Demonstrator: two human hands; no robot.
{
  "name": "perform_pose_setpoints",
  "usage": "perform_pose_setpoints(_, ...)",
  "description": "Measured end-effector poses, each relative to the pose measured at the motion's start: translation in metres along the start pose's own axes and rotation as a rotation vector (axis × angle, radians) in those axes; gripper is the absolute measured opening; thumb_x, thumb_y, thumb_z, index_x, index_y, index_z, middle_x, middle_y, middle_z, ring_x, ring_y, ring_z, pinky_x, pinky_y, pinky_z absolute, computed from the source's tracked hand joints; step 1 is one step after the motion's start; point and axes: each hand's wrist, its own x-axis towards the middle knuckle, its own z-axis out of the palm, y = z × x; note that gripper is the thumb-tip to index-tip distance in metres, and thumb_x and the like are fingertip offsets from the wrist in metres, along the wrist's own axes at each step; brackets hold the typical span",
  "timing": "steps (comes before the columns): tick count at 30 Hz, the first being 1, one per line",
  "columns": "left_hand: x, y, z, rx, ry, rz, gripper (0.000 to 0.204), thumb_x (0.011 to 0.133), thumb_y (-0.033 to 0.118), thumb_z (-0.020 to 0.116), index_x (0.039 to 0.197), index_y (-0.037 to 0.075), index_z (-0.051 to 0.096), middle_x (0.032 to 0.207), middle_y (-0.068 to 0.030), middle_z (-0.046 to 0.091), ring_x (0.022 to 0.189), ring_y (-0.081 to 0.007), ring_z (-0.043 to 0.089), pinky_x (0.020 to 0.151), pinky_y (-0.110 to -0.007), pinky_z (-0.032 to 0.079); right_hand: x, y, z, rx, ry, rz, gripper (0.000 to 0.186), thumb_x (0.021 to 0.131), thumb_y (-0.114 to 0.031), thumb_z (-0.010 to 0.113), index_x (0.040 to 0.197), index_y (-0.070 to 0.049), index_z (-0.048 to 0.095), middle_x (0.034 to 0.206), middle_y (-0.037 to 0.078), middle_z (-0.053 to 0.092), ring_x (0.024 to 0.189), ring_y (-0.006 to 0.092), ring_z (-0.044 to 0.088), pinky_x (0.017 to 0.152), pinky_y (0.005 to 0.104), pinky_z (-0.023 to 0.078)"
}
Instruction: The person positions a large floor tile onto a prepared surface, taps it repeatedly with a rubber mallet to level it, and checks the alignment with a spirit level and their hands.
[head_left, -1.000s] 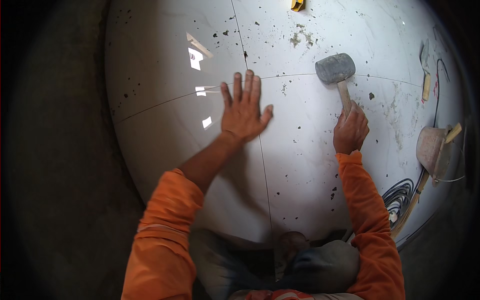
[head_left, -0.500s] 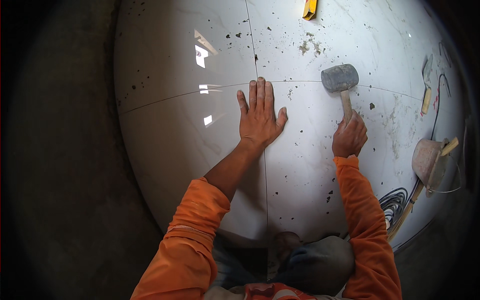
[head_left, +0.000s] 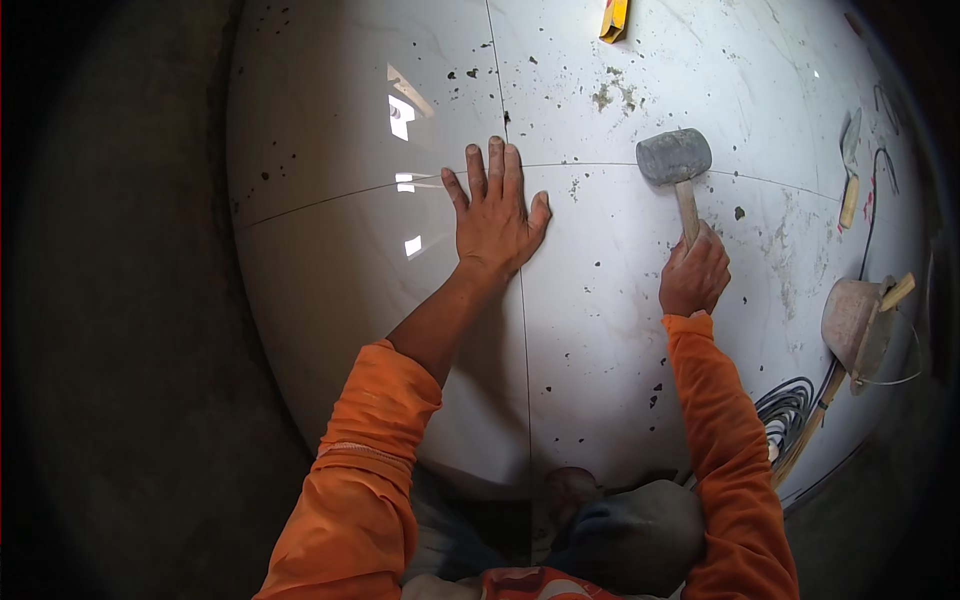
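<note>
My left hand (head_left: 489, 215) lies palm down with its fingers stretched over the crossing seams of glossy white floor tiles (head_left: 340, 290). Its fingertips reach just past the seam that runs across. To the right, my right hand (head_left: 697, 270) is wrapped round the wooden handle of a rubber mallet (head_left: 674, 157). The mallet's dark grey head is over the same cross seam; whether it touches the tile I cannot tell. Dark specks of mortar dot the tiles around both hands.
A yellow level-like bar (head_left: 613, 20) lies at the far edge. On the right are a trowel (head_left: 850, 175), a mortar-stained bucket (head_left: 853, 318) with a wire handle, a coil of dark cable (head_left: 785, 405) and a broom-like bundle (head_left: 805, 435). Dark rough floor (head_left: 130, 300) borders the tiles on the left.
My left hand has slid a little left and away from me across the tile seams. My right hand and the mallet have hardly moved.
</note>
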Motion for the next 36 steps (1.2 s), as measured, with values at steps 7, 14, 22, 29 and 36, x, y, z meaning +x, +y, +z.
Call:
perform_pose_setpoints(7, 0.004, -0.002, 0.001, -0.015, 0.019, 0.101, 0.073, 0.095, 0.047, 0.038, 0.152, 0.002, 0.024, 0.159, -0.0177, 0.020, 0.148, -0.0390, 0.010, 0.117, -0.062, 0.002, 0.000, 0.000, 0.000, 0.011, 0.015, -0.010, 0.047, 0.086, -0.018, 0.070, 0.128, -0.011, 0.051, 0.121, 0.007, 0.058, 0.110, 0.0275, 0.058, 0.089, 0.0432, 0.047)
perform_pose_setpoints(14, 0.032, -0.016, -0.003, -0.135, 0.192, -0.181, 0.062, 0.097, 0.039, 0.036, 0.149, 0.006, 0.034, 0.157, -0.0156, 0.028, 0.148, -0.0377, 0.015, 0.118, -0.059, 0.004, 0.000, 0.004, -0.001, 0.003, 0.028, -0.012, 0.048, 0.085, -0.017, 0.071, 0.128, -0.011, 0.051, 0.120, 0.007, 0.059, 0.109, 0.0266, 0.058, 0.088, 0.0426, 0.047)
perform_pose_setpoints(22, 0.099, -0.064, -0.015, -0.041, 0.114, 0.170, 0.059, 0.100, 0.050, 0.026, 0.149, 0.020, 0.038, 0.158, -0.0120, 0.028, 0.148, -0.0364, 0.016, 0.117, -0.061, 0.006, 0.000, -0.001, -0.001, 0.019, 0.042, -0.021, 0.048, 0.084, -0.018, 0.071, 0.127, -0.011, 0.052, 0.119, 0.005, 0.059, 0.109, 0.0254, 0.058, 0.088, 0.0422, 0.047)
perform_pose_setpoints(29, 0.122, -0.064, -0.022, -0.120, 0.068, 0.120, 0.062, 0.100, 0.052, 0.020, 0.151, 0.021, 0.035, 0.160, -0.0115, 0.023, 0.149, -0.0350, 0.011, 0.118, -0.059, 0.003, 0.000, 0.003, -0.002, -0.010, 0.047, -0.012, 0.046, 0.085, -0.019, 0.070, 0.126, -0.011, 0.052, 0.120, 0.005, 0.058, 0.109, 0.0248, 0.058, 0.088, 0.0409, 0.046)
perform_pose_setpoints(36, 0.170, -0.096, -0.018, -0.010, 0.064, 0.178, 0.057, 0.100, 0.049, 0.019, 0.152, 0.030, 0.032, 0.161, -0.0092, 0.020, 0.149, -0.0365, 0.010, 0.117, -0.063, 0.001, 0.001, -0.003, -0.004, 0.009, 0.048, -0.019, 0.048, 0.083, -0.018, 0.071, 0.126, -0.011, 0.052, 0.120, 0.004, 0.059, 0.109, 0.0253, 0.058, 0.089, 0.0406, 0.046)
